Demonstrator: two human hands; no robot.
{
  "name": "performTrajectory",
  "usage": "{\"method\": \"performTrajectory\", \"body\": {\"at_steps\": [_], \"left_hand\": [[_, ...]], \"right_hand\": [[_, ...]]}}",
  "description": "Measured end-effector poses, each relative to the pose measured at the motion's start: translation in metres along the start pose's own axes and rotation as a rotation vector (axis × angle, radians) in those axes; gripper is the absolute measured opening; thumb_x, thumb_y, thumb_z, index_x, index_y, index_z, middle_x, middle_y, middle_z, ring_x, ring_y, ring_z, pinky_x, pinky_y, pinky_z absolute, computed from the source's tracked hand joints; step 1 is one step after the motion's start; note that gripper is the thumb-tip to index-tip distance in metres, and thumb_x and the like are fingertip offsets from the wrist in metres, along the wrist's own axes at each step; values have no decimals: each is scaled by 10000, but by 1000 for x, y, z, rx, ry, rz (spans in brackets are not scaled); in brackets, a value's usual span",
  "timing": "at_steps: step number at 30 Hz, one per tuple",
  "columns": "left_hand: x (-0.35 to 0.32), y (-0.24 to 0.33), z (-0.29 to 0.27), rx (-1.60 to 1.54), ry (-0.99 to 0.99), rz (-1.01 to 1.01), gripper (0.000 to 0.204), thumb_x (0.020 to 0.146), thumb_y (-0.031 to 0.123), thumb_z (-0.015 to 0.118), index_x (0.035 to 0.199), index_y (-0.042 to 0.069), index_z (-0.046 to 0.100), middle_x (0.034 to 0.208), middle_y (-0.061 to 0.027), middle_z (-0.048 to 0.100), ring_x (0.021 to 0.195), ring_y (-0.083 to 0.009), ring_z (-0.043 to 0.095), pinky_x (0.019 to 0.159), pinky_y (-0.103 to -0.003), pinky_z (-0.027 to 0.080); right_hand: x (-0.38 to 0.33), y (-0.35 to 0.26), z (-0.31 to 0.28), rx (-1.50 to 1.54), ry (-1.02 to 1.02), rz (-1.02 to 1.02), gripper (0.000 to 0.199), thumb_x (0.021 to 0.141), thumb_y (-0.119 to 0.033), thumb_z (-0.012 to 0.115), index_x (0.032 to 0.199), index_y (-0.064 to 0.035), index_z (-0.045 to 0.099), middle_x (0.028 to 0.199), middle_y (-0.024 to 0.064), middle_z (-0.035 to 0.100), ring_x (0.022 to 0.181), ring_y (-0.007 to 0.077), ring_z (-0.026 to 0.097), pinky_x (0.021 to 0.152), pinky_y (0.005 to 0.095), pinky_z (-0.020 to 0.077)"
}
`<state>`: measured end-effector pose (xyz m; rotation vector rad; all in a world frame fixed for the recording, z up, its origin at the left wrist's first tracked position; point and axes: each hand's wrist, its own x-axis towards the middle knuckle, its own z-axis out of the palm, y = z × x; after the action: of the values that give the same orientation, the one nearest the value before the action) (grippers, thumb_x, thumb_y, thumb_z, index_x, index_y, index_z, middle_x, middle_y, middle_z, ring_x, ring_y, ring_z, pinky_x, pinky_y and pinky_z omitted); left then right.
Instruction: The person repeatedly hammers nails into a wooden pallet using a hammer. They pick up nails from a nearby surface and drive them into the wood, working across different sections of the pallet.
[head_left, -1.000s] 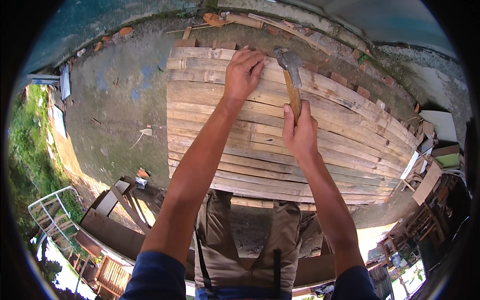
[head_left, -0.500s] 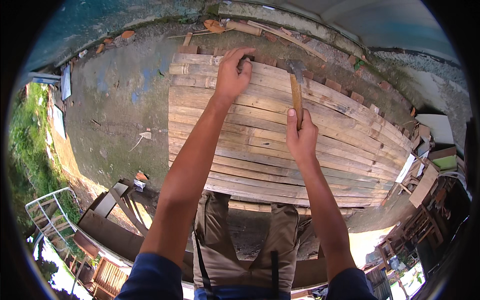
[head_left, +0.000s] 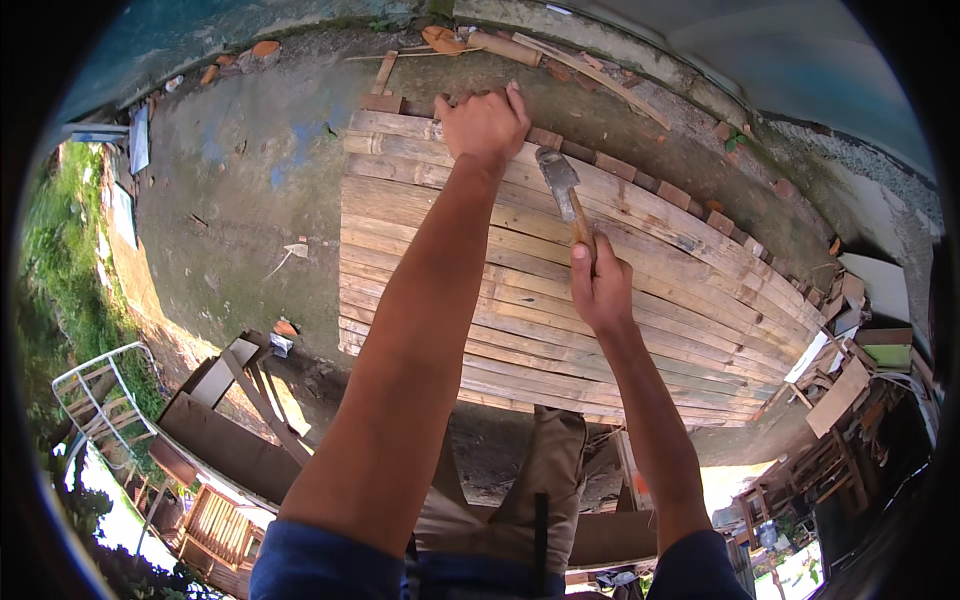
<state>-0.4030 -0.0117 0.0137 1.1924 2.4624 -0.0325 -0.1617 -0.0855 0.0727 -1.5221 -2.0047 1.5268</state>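
left hand (head_left: 484, 122): pressed down on the far end of the boards (head_left: 520, 290), fingers curled together over the top edge. Might be pinching a nail under there, honestly can't tell, it's too small to see.
right hand (head_left: 598, 290): wrapped tight round the wooden handle of the hammer (head_left: 565, 195), head pointing away and sitting just above the planks, near the left hand but not touching it.
boards: a panel of rough pale planks lying flat on the dirt, side by side, running off to the right. A row of bricks (head_left: 640, 180) pokes out along the far edge.
step: looks like mid-nailing to me, at the far end of the panel, hammer low over the wood.
next move: I'd say it needs a clean lift and a straight drop right beside those left fingers, so the aim matters a lot.
packages/labels: no readable signs or labels anywhere. A flat white panel (head_left: 885, 285) and a green-topped box shape (head_left: 885, 355) sit at the right edge among scrap wood. Small white scraps (head_left: 296, 250) lie on the ground left of the panel.
other stuff: loose sticks (head_left: 590, 70) along the far wall.
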Motion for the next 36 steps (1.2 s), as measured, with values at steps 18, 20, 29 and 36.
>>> {"method": "performTrajectory", "body": {"at_steps": [18,20,29,36], "left_hand": [[1,-5,10,-39,160,45,435,1024,319,427,792,113,732,711,-153,715,667,-330,694,944,-479,374],[2,-5,11,-38,195,62,431,1024,324,430,797,116,732,699,-151,710,661,-326,692,932,-478,374],[0,-6,9,-72,180,53,401,1031,315,431,848,106,720,725,-156,716,662,-320,688,966,-499,365],[0,-8,9,-120,174,62,391,1033,301,433,840,103,709,694,-164,707,669,-314,691,989,-462,360]], "right_hand": [[23,3,-35,-178,-164,-159,361,997,-325,609,1105,18,577,649,178,592,603,394,648,546,439,492],[22,-1,-37,-157,-156,-116,360,999,-329,605,1094,17,575,645,178,586,602,393,644,545,438,491],[19,5,-34,-126,-97,-153,435,1022,-426,544,1021,8,562,651,172,574,581,379,632,535,424,489],[9,24,-23,65,-9,-419,382,1024,-379,547,1011,2,559,662,159,576,561,326,631,539,403,490]]}}
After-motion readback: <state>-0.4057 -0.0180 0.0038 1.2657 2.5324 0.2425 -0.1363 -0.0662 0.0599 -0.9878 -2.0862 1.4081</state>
